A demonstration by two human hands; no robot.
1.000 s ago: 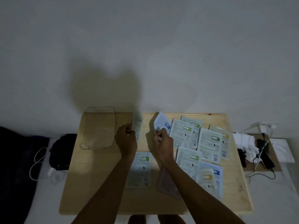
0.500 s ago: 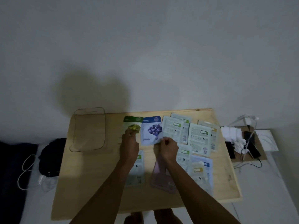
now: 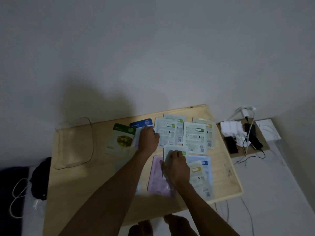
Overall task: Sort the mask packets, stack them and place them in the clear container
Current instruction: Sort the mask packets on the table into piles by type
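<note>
At frame centre, the left hand [image 3: 148, 139] presses flat on a blue packet [image 3: 141, 125], while the right hand [image 3: 177, 165], fingers curled, pinches a green-labelled packet [image 3: 172, 150].

My wooden worktop [image 3: 88, 193] stands against a pale wall [image 3: 153, 48]. Right of the worktop, tangled cables [image 3: 247, 142] and dark devices [image 3: 231, 144] lie on a board; left of it, a black bag [image 3: 40, 178].
</note>
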